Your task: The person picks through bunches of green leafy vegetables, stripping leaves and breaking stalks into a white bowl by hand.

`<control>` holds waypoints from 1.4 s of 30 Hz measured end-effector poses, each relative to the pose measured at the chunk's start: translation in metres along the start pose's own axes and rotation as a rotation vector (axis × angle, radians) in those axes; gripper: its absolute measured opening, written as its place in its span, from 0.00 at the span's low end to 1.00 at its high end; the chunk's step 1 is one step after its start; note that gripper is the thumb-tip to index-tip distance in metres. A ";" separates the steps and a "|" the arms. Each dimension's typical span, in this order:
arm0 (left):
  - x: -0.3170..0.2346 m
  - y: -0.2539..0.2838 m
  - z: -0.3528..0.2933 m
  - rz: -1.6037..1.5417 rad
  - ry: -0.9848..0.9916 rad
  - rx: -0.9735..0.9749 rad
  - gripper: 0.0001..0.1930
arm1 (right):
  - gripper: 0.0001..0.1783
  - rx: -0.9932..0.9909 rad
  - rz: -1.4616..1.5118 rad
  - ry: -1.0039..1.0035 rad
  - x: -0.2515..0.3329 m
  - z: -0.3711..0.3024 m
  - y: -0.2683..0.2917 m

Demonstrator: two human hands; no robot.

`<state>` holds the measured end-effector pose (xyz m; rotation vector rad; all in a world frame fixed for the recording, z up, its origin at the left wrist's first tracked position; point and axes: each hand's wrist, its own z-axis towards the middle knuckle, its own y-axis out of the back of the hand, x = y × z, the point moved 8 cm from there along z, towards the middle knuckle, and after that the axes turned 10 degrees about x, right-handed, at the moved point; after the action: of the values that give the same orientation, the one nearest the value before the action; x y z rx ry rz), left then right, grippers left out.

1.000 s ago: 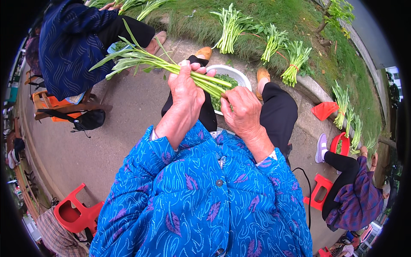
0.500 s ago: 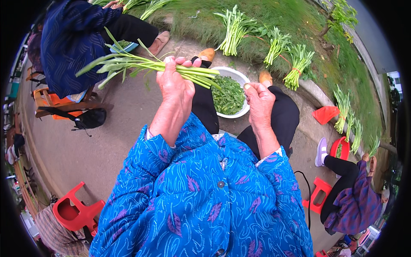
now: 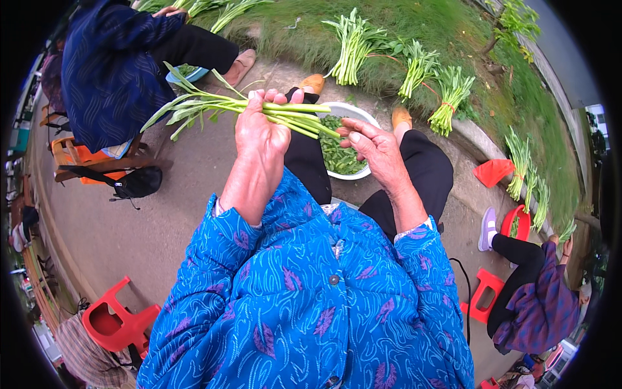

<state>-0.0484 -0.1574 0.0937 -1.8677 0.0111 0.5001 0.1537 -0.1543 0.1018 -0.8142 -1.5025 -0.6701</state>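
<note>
Left hand point(image 3: 260, 135) grips smooth, pale-green stems point(image 3: 299, 120) with slender leaves, their blunt ends over 1 round white basket point(image 3: 355, 111) of chopped greens point(image 3: 338, 157). Right hand point(image 3: 374, 148) hovers near those ends, fingers loosely bent; whether it pinches anything, I cannot tell.

At the upper left of the frame, you can see a person in a dark blue jacket point(image 3: 107, 84). Just below is a wooden chair point(image 3: 65, 150) with orange on it, and a black bag point(image 3: 141, 181) beside it. Look at the lower left for a red stool point(image 3: 133, 324). At the lower right, you have another person in a purple checked shirt point(image 3: 538, 308), near a second red stool point(image 3: 490, 277). Above them sits a red bag point(image 3: 494, 170). Green grass point(image 3: 291, 39) grows along the top, with a little tree point(image 3: 517, 26) at the upper right.
</note>
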 end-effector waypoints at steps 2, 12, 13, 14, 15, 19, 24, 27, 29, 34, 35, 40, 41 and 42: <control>0.005 -0.002 -0.002 0.003 0.012 -0.001 0.11 | 0.18 0.088 -0.065 0.058 0.022 -0.002 -0.011; 0.011 -0.006 -0.006 -0.013 0.044 0.056 0.10 | 0.08 0.011 -0.563 0.286 0.047 -0.006 -0.021; 0.012 -0.006 -0.006 -0.018 0.048 0.062 0.10 | 0.07 -0.004 -0.570 0.305 0.048 -0.007 -0.021; 0.012 -0.006 -0.007 -0.005 0.045 0.053 0.10 | 0.06 -0.018 -0.577 0.325 0.049 -0.008 -0.022; 0.013 -0.006 -0.008 0.009 0.043 0.044 0.11 | 0.05 -0.033 -0.584 0.344 0.050 -0.009 -0.022; 0.015 -0.007 -0.009 0.036 0.052 0.059 0.11 | 0.04 -0.080 -0.634 0.394 0.054 -0.010 -0.023; 0.014 -0.006 -0.007 0.050 0.006 0.103 0.10 | 0.03 -0.262 -0.717 0.407 0.045 -0.011 -0.022; 0.013 -0.011 -0.009 0.076 -0.056 0.119 0.09 | 0.03 -0.386 -0.692 0.366 0.036 -0.010 -0.019; 0.013 -0.016 -0.011 0.101 -0.085 0.118 0.09 | 0.05 -0.405 -0.488 0.262 0.020 -0.005 -0.015; 0.008 -0.020 -0.012 0.148 -0.151 0.142 0.08 | 0.10 -0.446 0.250 0.022 -0.037 -0.001 -0.004; 0.000 -0.019 -0.010 0.133 -0.173 0.161 0.07 | 0.11 -0.476 0.339 0.005 -0.042 -0.003 0.005; -0.012 -0.020 -0.008 0.078 -0.160 0.197 0.09 | 0.16 -0.471 0.059 -0.081 -0.071 -0.001 0.038; -0.007 -0.023 -0.009 0.069 -0.135 0.203 0.09 | 0.19 -0.410 -0.098 -0.180 -0.101 0.002 0.054; -0.002 -0.024 -0.010 0.061 -0.112 0.203 0.09 | 0.20 -0.382 -0.276 -0.216 -0.116 0.003 0.064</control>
<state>-0.0411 -0.1585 0.1193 -1.6431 0.0427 0.6224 0.2054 -0.1262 -0.0169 -1.0003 -1.7276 -1.1277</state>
